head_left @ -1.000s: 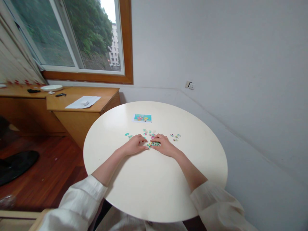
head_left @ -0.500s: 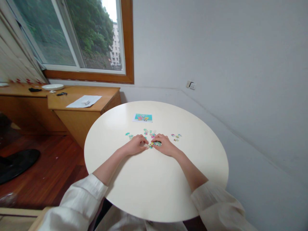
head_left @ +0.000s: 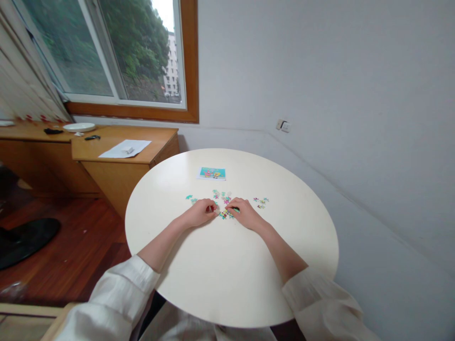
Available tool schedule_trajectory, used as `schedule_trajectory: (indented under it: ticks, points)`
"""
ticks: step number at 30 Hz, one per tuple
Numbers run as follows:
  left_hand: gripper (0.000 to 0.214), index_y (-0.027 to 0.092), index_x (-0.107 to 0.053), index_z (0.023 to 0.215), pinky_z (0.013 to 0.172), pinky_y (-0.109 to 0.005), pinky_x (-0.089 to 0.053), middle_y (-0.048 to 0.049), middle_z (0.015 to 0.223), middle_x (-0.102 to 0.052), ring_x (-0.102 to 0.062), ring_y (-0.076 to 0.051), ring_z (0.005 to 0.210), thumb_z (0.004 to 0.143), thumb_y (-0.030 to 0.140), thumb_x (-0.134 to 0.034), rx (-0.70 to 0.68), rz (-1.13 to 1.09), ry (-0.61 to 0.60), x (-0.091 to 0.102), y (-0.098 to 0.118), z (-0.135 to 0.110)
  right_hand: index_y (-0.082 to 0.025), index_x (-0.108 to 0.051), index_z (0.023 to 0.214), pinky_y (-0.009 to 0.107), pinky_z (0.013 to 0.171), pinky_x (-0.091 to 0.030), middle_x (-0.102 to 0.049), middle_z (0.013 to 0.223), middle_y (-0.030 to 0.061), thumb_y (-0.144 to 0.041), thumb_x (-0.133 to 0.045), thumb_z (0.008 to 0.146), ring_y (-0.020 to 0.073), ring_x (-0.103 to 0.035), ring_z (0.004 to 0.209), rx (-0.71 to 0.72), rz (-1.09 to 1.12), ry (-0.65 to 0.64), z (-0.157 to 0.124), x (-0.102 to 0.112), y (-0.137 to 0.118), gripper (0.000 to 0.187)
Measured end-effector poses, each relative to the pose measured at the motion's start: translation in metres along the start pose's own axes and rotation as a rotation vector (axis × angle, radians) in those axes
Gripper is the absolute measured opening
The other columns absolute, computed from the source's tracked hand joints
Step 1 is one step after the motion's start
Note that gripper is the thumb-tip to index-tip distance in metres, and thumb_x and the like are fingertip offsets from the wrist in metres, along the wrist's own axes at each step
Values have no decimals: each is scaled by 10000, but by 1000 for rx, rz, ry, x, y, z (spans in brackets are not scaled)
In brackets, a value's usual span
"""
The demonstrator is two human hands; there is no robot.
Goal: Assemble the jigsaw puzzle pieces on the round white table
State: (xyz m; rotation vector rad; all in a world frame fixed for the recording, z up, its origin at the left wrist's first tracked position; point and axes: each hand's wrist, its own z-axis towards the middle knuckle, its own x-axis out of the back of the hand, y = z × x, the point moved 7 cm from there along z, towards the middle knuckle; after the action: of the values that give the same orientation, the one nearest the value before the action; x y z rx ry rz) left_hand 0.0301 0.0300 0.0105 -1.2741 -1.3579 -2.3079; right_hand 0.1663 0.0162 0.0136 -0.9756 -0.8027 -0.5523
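Hands point(head_left: 200, 212) point(head_left: 246, 214) partly hide puzzle pieces point(head_left: 223, 215); a picture card point(head_left: 212, 174) lies beyond.

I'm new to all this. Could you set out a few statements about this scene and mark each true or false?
1. Puzzle pieces lie between the left hand and the right hand. True.
2. The picture card is under the left hand. False: it lies beyond both hands, apart from them.
3. The table is square. False: its edge is curved.
4. White paper lies on the wooden desk. True.
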Motion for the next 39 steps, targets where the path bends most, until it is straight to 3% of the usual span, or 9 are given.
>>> schedule_trajectory:
  ticks: [4,11,20,30,34,39]
  points:
    - [208,131,-594,749,520,-209,-322,7,601,-525,-417,-94,544,744,308,-486,4,-8,-12,-2,-3,1,-186,-679,833,296,779,-426,-629,849,48,-200,-576,758,156,-574,838,2,43,18,0,-1,2,129]
    - [261,128,-582,714,510,-207,-305,15,575,-495,-385,-88,531,762,358,-468,7,-44,2,-1,-4,1,-153,-659,930,282,758,-444,-603,874,63,-230,-631,711,157,-581,826,-44,101,17,0,-2,7,234]
    - [284,126,-599,718,524,-211,-312,9,588,-518,-389,-92,544,759,377,-472,14,-54,5,0,-5,1,-168,-658,850,285,750,-440,-641,838,46,-222,-634,699,153,-583,794,-20,98,29,0,0,5,162]
    - [276,125,-597,715,525,-211,-307,13,579,-506,-390,-93,546,770,367,-475,25,-40,-6,2,0,0,-149,-653,764,283,700,-455,-669,761,39,-285,-563,714,149,-596,719,-118,365,78,1,6,10,171]
    - [284,126,-590,712,524,-213,-306,11,579,-502,-392,-95,546,774,376,-471,27,-38,-7,2,0,0,-157,-649,752,294,699,-459,-669,740,40,-294,-527,717,151,-594,700,-176,331,233,1,27,29,187]
    - [281,122,-588,721,527,-213,-309,7,585,-503,-398,-96,554,775,370,-467,38,-40,-11,2,1,0,-140,-649,790,296,641,-478,-666,753,68,-332,-534,701,156,-591,674,-354,344,432,-11,53,86,242]
